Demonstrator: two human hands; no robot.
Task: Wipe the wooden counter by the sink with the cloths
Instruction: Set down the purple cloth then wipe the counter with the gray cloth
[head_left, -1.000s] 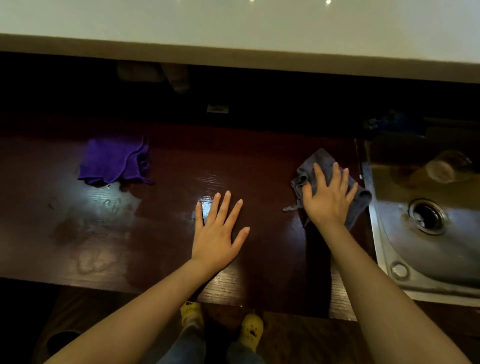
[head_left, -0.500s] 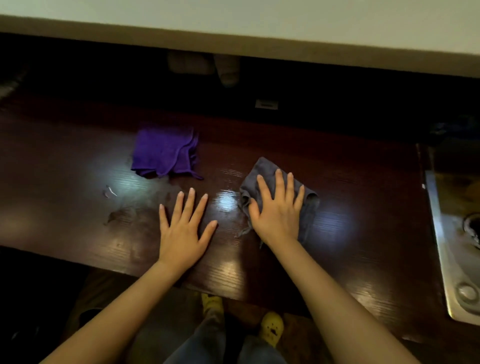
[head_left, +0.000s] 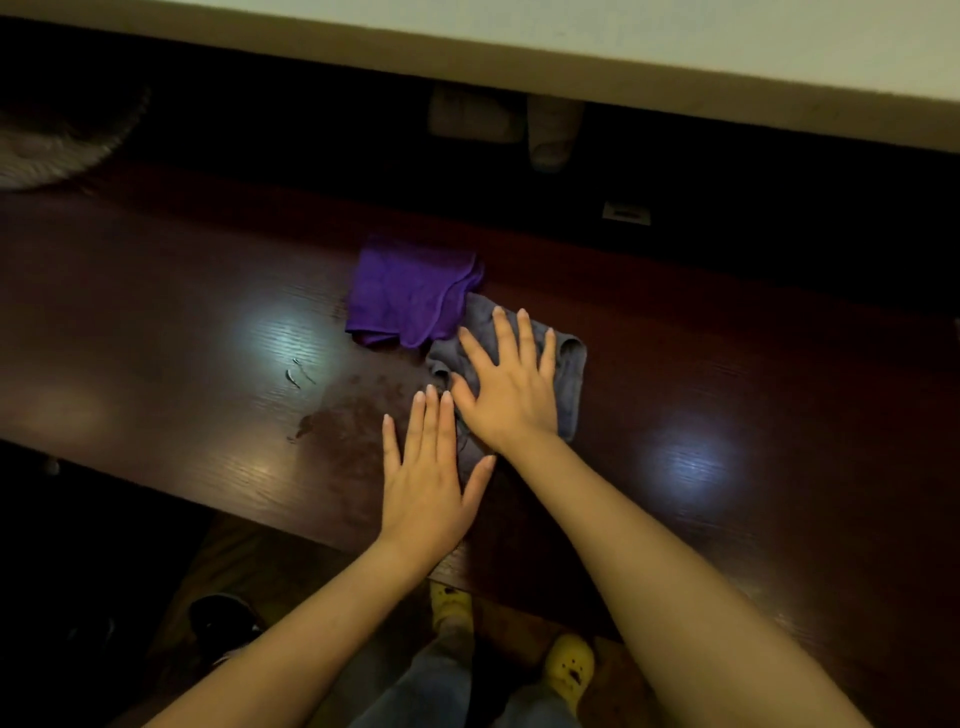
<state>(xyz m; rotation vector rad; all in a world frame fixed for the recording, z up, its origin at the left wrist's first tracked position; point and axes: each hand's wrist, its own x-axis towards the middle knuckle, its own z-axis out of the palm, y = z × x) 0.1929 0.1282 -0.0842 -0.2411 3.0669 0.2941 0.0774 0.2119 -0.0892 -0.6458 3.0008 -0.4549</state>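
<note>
- Our right hand (head_left: 506, 387), fingers spread wide, presses the crumpled grey cloth (head_left: 569, 379) flat beside the folded purple cloth (head_left: 408, 293) on the dark wooden counter (head_left: 156, 322).
- Our left hand (head_left: 423, 480) lies open, bracing, holding nothing.
- We should press evenly towards the damp smear (head_left: 343, 421).

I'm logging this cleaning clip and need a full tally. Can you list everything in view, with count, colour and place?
wooden counter: one, dark reddish brown, glossy, spans the frame
purple cloth: one, purple, folded, mid-counter, its right edge meets the grey cloth
grey cloth: one, grey, crumpled, just right of the purple one, under the right hand
smudge: one dull patch, on the counter left of the hands
pale objects: two, whitish, in the dark behind the counter; too dim to identify
yellow shoes: two, below the counter edge
left hand: one, flat on bare wood, fingers spread
right hand: one, pressed flat on the grey cloth
</note>
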